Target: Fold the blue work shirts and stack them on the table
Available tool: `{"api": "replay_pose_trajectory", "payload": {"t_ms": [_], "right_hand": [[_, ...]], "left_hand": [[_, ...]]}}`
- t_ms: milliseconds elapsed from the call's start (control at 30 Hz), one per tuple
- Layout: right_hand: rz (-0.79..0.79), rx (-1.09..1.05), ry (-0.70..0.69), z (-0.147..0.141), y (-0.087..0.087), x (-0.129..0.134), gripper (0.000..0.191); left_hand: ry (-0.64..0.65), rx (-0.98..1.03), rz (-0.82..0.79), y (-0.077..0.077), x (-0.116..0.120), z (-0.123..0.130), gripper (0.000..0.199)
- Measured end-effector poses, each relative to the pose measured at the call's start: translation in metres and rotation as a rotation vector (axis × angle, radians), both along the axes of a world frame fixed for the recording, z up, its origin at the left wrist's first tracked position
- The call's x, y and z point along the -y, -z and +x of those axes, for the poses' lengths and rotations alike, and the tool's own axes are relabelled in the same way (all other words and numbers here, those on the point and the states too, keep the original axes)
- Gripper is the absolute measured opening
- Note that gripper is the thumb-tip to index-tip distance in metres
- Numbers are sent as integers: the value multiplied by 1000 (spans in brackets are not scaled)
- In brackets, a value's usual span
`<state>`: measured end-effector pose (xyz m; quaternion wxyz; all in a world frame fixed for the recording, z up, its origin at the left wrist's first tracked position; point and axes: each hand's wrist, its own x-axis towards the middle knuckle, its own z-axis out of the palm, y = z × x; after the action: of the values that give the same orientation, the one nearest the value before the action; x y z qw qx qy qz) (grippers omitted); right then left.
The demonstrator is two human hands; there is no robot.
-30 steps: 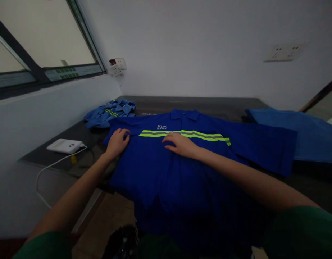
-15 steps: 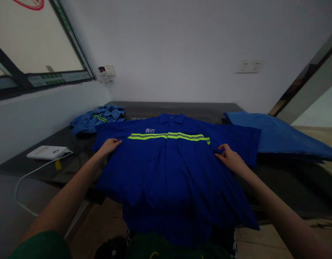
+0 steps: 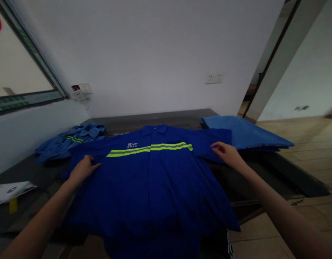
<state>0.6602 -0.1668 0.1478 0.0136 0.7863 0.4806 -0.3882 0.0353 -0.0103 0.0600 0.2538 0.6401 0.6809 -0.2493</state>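
Note:
A dark blue short-sleeved work shirt (image 3: pixel 130 187) lies spread front up, its collar towards the wall and its lower part hanging over the near table edge. A yellow-green and grey reflective band crosses the chest, with a small white logo above it. My left hand (image 3: pixel 83 168) rests at the shirt's left side under that sleeve, thumb and forefinger apart. Over the edge of the right sleeve is my right hand (image 3: pixel 228 155), fingers slightly curled and apart, with no cloth visible between them.
The dark table (image 3: pixel 179 117) stands against a white wall. A crumpled lighter blue garment (image 3: pixel 86 135) lies at the back left, and flat blue folded cloth (image 3: pixel 244 131) at the right. A white device (image 3: pixel 12 190) with a cable sits at the left edge.
My view has turned to the right. My right hand has come off the shirt's side and moved up to the sleeve. The left hand's thumb and forefinger have spread apart.

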Motion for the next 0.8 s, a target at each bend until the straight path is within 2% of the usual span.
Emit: {"api": "replay_pose_trajectory", "payload": {"t_ms": [67, 167, 267, 333, 433, 500, 600, 667, 800], "right_hand": [[21, 201, 55, 35, -2, -13, 24], [-111, 389, 213, 78, 5, -33, 32], [-269, 281, 413, 93, 18, -48, 48], [-270, 150, 498, 89, 25, -53, 50], [-239, -62, 596, 75, 28, -52, 42], [-243, -184, 592, 67, 25, -47, 36], [-256, -289, 462, 65, 18, -42, 34], [-224, -230, 382, 72, 16, -46, 40], [-70, 86, 259, 100, 17, -76, 47]], "left_hand": [[126, -61, 101, -9, -5, 22, 42], [183, 74, 144, -12, -11, 85, 44], [323, 343, 6, 3, -6, 170, 45], [438, 438, -83, 18, 5, 224, 48], [458, 454, -131, 42, 26, 282, 53], [445, 435, -158, 53, 39, 302, 56], [434, 397, -188, 59, 49, 312, 58], [441, 373, -207, 59, 51, 311, 59], [449, 356, -235, 57, 48, 312, 61]]}}
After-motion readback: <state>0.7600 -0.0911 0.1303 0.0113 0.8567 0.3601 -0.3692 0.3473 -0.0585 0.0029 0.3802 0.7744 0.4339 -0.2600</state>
